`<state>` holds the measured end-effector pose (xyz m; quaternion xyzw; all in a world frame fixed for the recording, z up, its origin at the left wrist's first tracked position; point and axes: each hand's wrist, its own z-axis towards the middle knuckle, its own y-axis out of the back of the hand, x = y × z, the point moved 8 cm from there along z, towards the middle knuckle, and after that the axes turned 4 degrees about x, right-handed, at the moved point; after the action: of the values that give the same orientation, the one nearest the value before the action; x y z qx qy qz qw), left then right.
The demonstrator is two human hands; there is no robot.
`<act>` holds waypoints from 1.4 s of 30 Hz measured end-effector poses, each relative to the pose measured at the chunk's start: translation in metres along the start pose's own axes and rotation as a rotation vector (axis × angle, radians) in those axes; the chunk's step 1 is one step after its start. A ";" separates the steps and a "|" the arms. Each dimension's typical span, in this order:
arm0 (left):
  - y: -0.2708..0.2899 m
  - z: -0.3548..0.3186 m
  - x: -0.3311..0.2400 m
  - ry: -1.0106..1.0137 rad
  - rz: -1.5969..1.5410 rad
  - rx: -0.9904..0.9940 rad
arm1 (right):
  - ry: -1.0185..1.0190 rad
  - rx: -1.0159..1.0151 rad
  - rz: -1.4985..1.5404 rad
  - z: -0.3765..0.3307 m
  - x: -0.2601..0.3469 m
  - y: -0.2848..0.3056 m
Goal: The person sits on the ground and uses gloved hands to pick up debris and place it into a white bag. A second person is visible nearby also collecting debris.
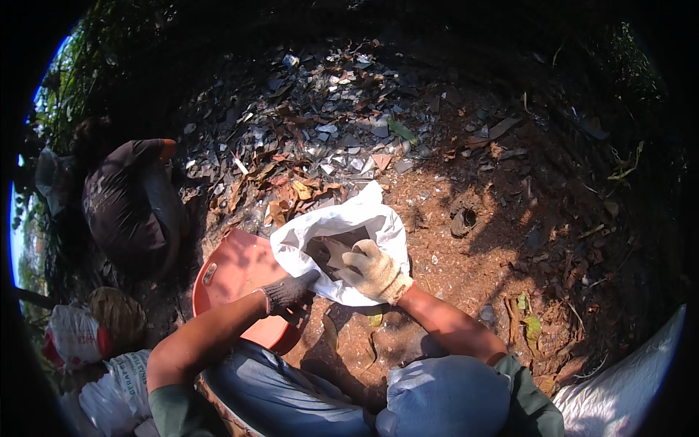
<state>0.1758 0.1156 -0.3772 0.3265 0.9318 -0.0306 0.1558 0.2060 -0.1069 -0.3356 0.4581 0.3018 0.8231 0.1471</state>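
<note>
A white sack [341, 218] stands before me on the ground, its mouth spread wide and dark grey flat pieces [357, 237] showing inside. My left hand [288, 293], in a dark grey knit glove, is closed at the sack's near left rim. Over the mouth is my right hand [375, 273] in a cream knit glove, its fingers curled down into the opening. A pale flat piece shows beside those fingertips; whether they grip it is hard to make out. Left of the sack, partly behind my left forearm, lies an orange-red plastic basin [231, 273].
Broken flat shards [342, 135] and dry leaves [298, 188] cover the ground ahead. A person in a dark shirt [127, 200] crouches at the left. Filled bags [76, 335] stand at lower left; another white sack [619, 386] lies at lower right.
</note>
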 end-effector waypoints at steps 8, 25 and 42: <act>-0.011 -0.040 -0.061 -0.396 0.127 -0.088 | -0.679 0.690 -0.418 0.003 -0.132 -0.005; 0.071 -0.118 -0.076 -0.346 0.189 -0.422 | -0.741 -0.107 0.844 0.046 -0.087 0.078; 0.009 -0.098 -0.156 -1.014 0.882 -1.035 | -0.658 -0.204 -0.401 -0.009 -0.075 0.105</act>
<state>0.2704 0.0444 -0.2355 0.4944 0.4331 0.3207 0.6820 0.2427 -0.2306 -0.3223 0.6124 0.2386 0.6130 0.4385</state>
